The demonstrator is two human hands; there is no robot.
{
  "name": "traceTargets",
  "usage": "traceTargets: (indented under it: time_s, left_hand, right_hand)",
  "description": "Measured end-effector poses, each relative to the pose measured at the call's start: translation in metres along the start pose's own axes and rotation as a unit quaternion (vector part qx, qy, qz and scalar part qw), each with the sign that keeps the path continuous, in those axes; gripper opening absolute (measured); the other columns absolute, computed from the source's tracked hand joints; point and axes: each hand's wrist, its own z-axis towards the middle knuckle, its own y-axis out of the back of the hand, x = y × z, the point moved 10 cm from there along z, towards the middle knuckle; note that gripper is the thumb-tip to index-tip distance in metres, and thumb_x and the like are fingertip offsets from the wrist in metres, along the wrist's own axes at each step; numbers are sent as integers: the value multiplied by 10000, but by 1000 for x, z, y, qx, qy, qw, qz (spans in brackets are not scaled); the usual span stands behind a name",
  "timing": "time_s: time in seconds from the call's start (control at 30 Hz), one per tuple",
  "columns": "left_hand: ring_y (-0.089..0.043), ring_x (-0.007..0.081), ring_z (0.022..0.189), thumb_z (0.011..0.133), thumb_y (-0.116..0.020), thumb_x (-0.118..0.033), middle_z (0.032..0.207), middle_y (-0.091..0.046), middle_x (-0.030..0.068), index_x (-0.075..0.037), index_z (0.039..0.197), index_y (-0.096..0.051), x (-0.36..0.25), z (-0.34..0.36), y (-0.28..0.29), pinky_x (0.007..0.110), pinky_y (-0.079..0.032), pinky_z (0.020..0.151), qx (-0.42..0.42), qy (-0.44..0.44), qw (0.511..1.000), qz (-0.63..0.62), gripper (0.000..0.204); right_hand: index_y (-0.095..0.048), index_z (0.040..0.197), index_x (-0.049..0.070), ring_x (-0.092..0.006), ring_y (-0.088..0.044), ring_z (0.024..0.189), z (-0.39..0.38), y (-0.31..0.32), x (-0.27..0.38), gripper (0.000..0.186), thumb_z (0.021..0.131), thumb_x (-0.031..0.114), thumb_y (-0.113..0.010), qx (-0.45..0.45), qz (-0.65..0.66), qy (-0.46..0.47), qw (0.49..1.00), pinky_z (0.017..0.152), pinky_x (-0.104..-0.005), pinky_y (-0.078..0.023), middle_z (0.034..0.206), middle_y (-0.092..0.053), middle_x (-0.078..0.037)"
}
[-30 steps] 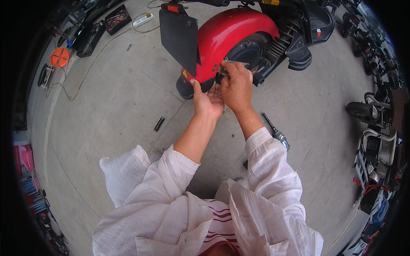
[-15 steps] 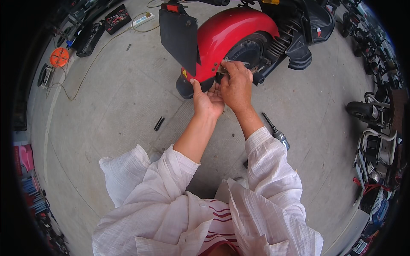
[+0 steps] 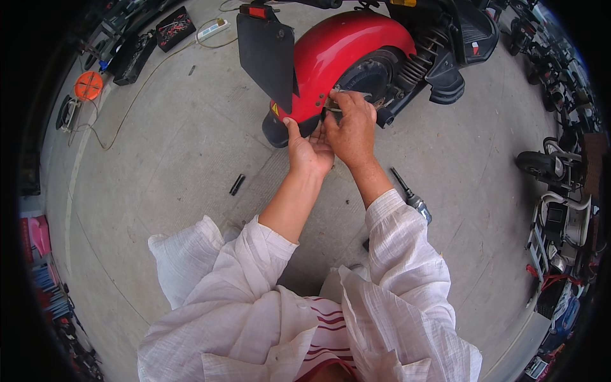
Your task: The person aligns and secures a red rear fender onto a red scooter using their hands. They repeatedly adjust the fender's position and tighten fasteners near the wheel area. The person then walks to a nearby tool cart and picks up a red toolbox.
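A scooter's glossy red rear fender (image 3: 337,35) arches over a black wheel (image 3: 366,73), with a dark flap (image 3: 264,57) at its left. My left hand (image 3: 307,149) holds the fender's lower rear, thumb on the outside beside a yellow triangle sticker (image 3: 275,109), fingers curled up underneath. My right hand (image 3: 350,130) is closed at the fender's inner lower edge, against a small metal piece (image 3: 332,102); its fingertips partly hide what they grip. A coiled shock absorber (image 3: 410,70) sits to the right of the wheel.
A power tool (image 3: 417,205) lies right of my arms, a short black cylinder (image 3: 237,184) left. At upper left are black toolboxes (image 3: 175,28), an orange disc (image 3: 88,84), a power strip (image 3: 212,28) and cords. Parked scooters (image 3: 544,165) line the right; assorted items (image 3: 37,239) crowd the left edge.
My right hand's thumb has shifted slightly down toward my left fingers under the fender. My arms and the scooter otherwise look the same.
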Motion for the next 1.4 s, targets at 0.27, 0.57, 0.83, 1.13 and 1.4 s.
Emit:
traceTargets:
  time_s: [0.27, 0.57, 0.83, 1.13, 1.4]
  left_hand:
    - [-484, 253, 1233, 922, -389, -662, 1237, -529, 139, 19, 1297, -414, 3, 4, 2, 442, -365, 1081, 7, 12, 1000, 2, 779]
    - [-505, 238, 1208, 942, -363, -641, 1210, -554, 120, -21, 1257, -496, 1, -8, -5, 431, -385, 1066, -20, 4, 1000, 13, 708]
    - [-503, 238, 1210, 951, -354, -629, 1211, -553, 119, -35, 1250, -510, -1, -12, -9, 433, -381, 1072, -18, -2, 1000, 11, 683]
    - [-483, 245, 1238, 940, -368, -643, 1249, -518, 125, -20, 1289, -459, 0, -6, -4, 444, -369, 1084, -4, 2, 1000, 4, 719]
    - [-486, 243, 1236, 943, -371, -634, 1249, -523, 124, -31, 1281, -478, 0, -10, -7, 440, -377, 1079, -12, -4, 1000, 8, 700]
  right_hand:
    - [-656, 1056, 32, -315, -571, 1002, 0, -1, 0, 392, 667, 68, -681, 4, -4, -2, 1000, 951, -408, -371, 1009, -615, -129]
    - [-643, 1068, 38, -313, -561, 1018, -1, -1, 2, 439, 639, 64, -732, 8, -13, -8, 1000, 949, -413, -371, 1016, -605, -122]
    - [-637, 1065, 38, -315, -560, 1006, -2, -1, 4, 440, 635, 50, -733, 0, -17, -5, 1000, 938, -414, -373, 1015, -602, -121]
    - [-641, 1064, 36, -314, -562, 1007, -1, -1, 4, 435, 638, 51, -731, 3, -13, -11, 1000, 946, -417, -370, 1004, -605, -120]
    - [-639, 1073, 37, -314, -561, 1014, -1, -1, 3, 443, 640, 53, -730, 8, -15, -10, 1000, 956, -418, -369, 1013, -603, -120]
